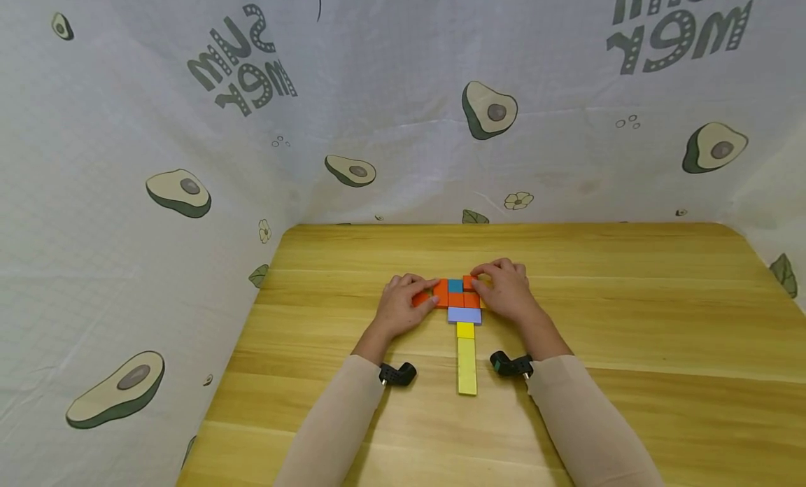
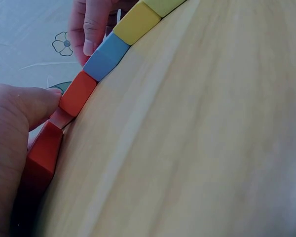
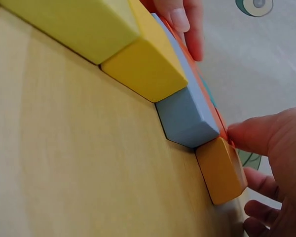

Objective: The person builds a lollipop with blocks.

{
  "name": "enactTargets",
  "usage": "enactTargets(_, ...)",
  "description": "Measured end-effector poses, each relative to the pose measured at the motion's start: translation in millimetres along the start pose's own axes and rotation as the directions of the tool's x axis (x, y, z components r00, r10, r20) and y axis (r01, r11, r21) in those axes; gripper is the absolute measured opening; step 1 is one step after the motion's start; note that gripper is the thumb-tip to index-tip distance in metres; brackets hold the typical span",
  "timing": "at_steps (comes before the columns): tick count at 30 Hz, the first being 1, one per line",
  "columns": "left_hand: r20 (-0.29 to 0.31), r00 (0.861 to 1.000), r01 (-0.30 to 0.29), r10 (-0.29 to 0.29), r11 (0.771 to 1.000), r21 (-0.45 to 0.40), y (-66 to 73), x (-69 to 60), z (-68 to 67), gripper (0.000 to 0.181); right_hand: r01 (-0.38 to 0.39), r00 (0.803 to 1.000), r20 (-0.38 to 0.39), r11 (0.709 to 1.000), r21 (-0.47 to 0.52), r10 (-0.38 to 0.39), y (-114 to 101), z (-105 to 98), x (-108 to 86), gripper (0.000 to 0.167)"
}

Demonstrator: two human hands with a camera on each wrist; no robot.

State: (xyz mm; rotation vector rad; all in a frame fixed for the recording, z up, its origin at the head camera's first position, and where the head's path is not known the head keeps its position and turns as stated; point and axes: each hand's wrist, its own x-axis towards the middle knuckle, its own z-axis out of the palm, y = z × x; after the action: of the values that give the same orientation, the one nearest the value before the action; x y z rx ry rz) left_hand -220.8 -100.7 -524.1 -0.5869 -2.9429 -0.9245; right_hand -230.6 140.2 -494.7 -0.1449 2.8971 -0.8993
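Observation:
Flat coloured blocks form a joined figure mid-table in the head view. My left hand (image 1: 399, 306) has thumb and index finger on an upright red block (image 1: 442, 293), the thumb also showing against a red block (image 2: 79, 94) in the left wrist view. With thumb and index finger, my right hand (image 1: 508, 291) pinches a small red block (image 1: 468, 283) beside the blue block (image 1: 455, 285). Below lie a lavender block (image 1: 464, 315), a yellow square block (image 1: 465, 330) and a long light-yellow block (image 1: 467, 366). An orange block (image 3: 219, 170) is partly hidden under my right hand.
The wooden table (image 1: 630, 319) extends around the figure, its far edge meeting a patterned white cloth (image 1: 409, 109). Black wrist cameras (image 1: 398, 374) sit on both wrists. Another red block (image 1: 420, 298) lies partly under the left hand.

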Motion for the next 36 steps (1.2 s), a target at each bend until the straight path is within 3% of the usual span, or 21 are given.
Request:
enactTargets(13, -0.001, 1.0, 0.004, -0.004, 1.0, 0.002, -0.2, 0.6, -0.2, 0.044, 0.033, 0.999, 0.003, 0.999, 0.015, -0.033, 3.8, 0.1, -3.7, 0.031)
enactTargets(22, -0.004, 1.0, -0.003, 0.003, 1.0, -0.004, 0.1, -0.7, -0.4, 0.044, -0.023, 0.999, -0.031, 0.996, 0.082, 0.025, 9.4, -10.3, -16.4, 0.041)
enactTargets(36, -0.005, 1.0, -0.003, 0.003, 1.0, 0.002, -0.1, -0.1, 0.7, 0.043, -0.015, 0.998, -0.052, 0.996, 0.083, 0.019, 28.7, -8.9, -30.8, 0.042)
